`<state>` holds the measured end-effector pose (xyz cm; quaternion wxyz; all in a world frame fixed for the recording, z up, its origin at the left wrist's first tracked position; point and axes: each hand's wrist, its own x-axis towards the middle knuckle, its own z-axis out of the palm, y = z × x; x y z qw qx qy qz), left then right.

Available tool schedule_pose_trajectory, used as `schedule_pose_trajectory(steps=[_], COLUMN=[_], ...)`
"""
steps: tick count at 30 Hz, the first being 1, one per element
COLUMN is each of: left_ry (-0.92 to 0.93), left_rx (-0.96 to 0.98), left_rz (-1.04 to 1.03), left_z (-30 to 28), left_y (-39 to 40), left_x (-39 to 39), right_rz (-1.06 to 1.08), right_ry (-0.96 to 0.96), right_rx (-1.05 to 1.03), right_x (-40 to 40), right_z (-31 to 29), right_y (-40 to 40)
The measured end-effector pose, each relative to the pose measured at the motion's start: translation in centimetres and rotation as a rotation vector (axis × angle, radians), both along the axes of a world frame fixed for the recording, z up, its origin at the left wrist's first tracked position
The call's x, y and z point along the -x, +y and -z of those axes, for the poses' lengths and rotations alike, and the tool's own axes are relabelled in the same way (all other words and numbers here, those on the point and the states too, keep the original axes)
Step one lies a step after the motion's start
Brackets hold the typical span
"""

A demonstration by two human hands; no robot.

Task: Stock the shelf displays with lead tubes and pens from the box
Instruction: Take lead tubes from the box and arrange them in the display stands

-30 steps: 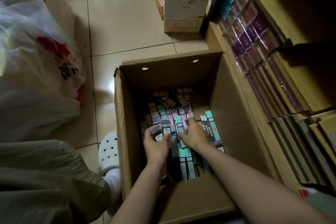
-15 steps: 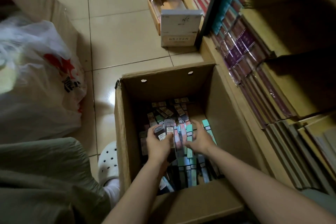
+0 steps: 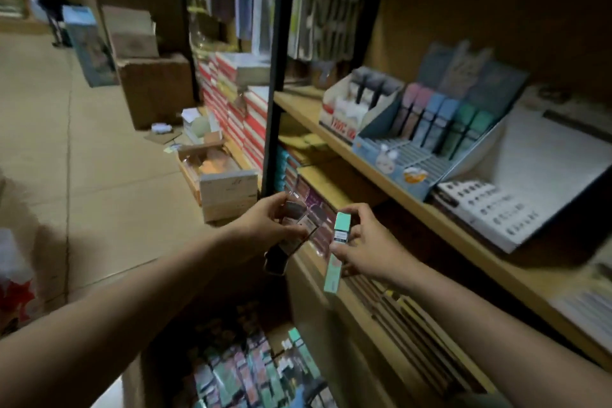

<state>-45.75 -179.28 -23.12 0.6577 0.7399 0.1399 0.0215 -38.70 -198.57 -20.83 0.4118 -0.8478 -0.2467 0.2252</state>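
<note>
My left hand (image 3: 265,220) is raised in front of the shelf unit and grips a bunch of dark packaged lead tubes (image 3: 291,235). Just to its right, my right hand (image 3: 367,248) pinches a slim mint-green pack (image 3: 336,257) that hangs down from its fingers. Below both arms the open cardboard box (image 3: 238,371) holds several more coloured packs. On the wooden shelf (image 3: 440,222) stands a light-blue tiered display (image 3: 407,159) with pink, blue and green packs in its back rows. A white display (image 3: 351,109) sits to its left.
A black upright post (image 3: 276,86) divides the shelving. Red-and-white boxes (image 3: 238,109) are stacked left of it. On the tiled floor lie a wooden crate (image 3: 215,175) and brown cartons (image 3: 155,86). A white card of small items (image 3: 490,212) lies on the shelf at right.
Both hands have lifted out of the box, each with packs, and the view has swung up from the box to the shelf displays.
</note>
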Motion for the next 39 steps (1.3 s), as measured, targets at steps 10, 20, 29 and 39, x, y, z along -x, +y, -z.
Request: schedule_pose_trajectory(steps=[10, 20, 29, 39], left_ry=[-0.198, -0.252, -0.293, -0.297], left_rx=[0.361, 0.472, 0.491, 0.500], left_rz=[0.154, 0.021, 0.018, -0.004], left_z=[-8.7, -11.6, -11.2, -10.6], left_y=[-4.7, -4.7, -3.7, -3.2], left_x=[-4.0, -4.9, -6.2, -7.1], right_rz=[0.204, 0.297, 0.252, 0.272], right_ry=[-0.511, -1.028, -1.065, -1.035], right_rx=[-0.145, 0.195, 0.507, 0.530], right_x=[-2.0, -8.0, -12.4, -14.0], right_z=[-14.7, -20.0, -18.3, -17.0], right_y=[-6.4, -5.9, -3.9, -3.6])
